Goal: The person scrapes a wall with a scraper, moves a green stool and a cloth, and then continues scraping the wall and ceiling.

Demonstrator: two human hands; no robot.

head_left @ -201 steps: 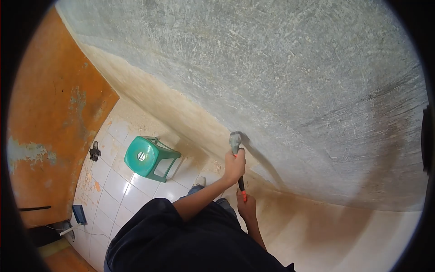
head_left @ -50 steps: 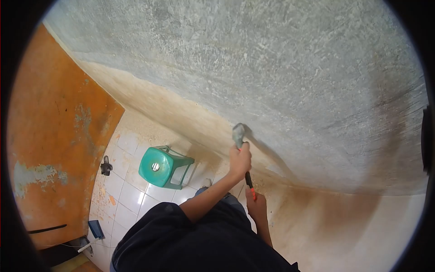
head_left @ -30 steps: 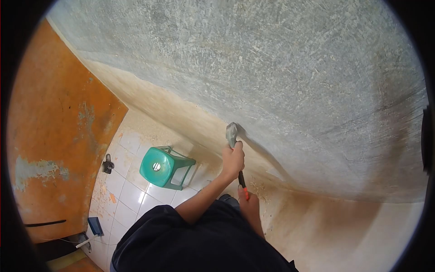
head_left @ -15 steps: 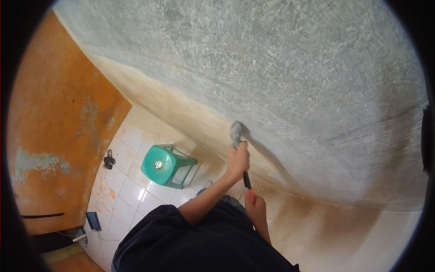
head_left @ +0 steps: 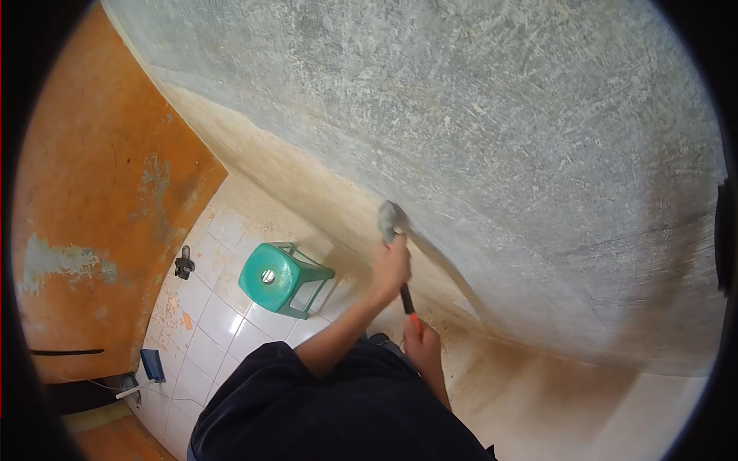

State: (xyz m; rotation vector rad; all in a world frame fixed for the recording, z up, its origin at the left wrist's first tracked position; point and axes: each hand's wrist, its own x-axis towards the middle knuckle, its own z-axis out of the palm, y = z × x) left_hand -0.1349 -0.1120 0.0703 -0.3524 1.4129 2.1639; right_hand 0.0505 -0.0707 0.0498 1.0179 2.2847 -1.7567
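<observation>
Both of my hands grip one long-handled tool (head_left: 407,296) with a black and red-orange handle and a rounded, pale grey head. My left hand (head_left: 392,265) is wrapped round it just below the head. Lower down, my right hand (head_left: 422,343) closes on the red-orange end. The head is right at the lower part of the grey, scratched wall (head_left: 492,131), where the scraped surface meets a cream band. A shadow of the tool falls across the wall. What the kind of tool is, I cannot tell.
A green plastic stool (head_left: 270,276) stands on the white tiled floor (head_left: 250,342) to the left. Paint flakes and a dark small object (head_left: 184,263) lie near the peeling orange wall (head_left: 84,192). A blue dustpan-like thing (head_left: 153,366) and a thin cord are at lower left.
Both hands and the tool have shifted slightly left in view, with the head still at the wall. The grip is the same. The camera view has tilted a little.
</observation>
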